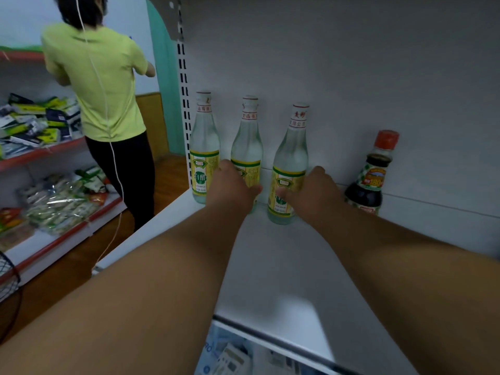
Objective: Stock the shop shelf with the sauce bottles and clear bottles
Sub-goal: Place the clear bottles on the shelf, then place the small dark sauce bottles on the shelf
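Three clear bottles with yellow-green labels stand in a row at the back of the white shelf: a left one, a middle one and a right one. A dark sauce bottle with a red cap stands further right, against the back panel. My left hand is wrapped around the lower part of the middle clear bottle. My right hand grips the lower part of the right clear bottle. Both bottles stand upright on the shelf.
A person in a yellow-green shirt stands at the left, facing another shelf unit stacked with packaged goods. A white cable hangs down that person's back. A wire basket shows at the left edge. Packages lie on the shelf below.
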`<action>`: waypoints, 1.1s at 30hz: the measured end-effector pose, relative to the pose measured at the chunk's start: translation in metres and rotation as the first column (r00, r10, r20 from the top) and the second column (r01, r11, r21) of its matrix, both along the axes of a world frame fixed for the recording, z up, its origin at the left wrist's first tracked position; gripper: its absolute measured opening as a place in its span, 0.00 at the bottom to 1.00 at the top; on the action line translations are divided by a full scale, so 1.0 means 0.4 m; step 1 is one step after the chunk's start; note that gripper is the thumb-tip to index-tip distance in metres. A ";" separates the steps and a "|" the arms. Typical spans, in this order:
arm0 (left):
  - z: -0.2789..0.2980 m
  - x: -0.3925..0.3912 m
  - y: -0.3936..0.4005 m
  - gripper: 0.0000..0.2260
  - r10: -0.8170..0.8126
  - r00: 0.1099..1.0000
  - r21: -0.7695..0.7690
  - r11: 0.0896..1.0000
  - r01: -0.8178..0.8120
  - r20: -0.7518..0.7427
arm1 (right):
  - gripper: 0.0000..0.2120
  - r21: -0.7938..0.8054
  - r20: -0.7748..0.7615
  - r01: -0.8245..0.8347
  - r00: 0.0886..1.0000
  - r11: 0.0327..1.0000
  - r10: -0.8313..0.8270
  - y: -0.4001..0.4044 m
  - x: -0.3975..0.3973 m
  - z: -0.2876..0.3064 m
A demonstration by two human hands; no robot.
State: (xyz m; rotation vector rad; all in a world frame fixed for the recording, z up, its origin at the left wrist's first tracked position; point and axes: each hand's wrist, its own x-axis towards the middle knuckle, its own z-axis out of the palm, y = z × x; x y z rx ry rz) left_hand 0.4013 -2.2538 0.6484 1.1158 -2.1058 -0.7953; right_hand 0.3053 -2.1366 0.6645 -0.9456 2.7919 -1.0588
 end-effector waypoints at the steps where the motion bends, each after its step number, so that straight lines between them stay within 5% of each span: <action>1: -0.002 0.012 0.014 0.32 0.003 1.000 -0.019 1.000 -0.004 -0.014 | 0.35 0.006 -0.023 0.012 1.000 1.000 -0.012 0.014 0.012 -0.004; 11: -0.025 0.323 0.255 0.23 -0.156 0.986 -0.247 0.959 0.136 -0.061 | 0.30 -0.096 -0.194 -0.114 0.976 0.989 0.094 0.197 0.284 0.012; 22: -0.014 0.715 0.651 0.22 -0.243 0.965 -0.184 0.948 0.258 0.104 | 0.27 -0.155 -0.101 -0.223 0.973 0.962 0.209 0.607 0.660 0.011; 33: -0.140 0.872 1.062 0.21 -0.198 0.948 -0.063 0.974 0.220 0.249 | 0.23 -0.168 -0.003 -0.444 0.893 0.880 0.449 1.003 0.743 -0.149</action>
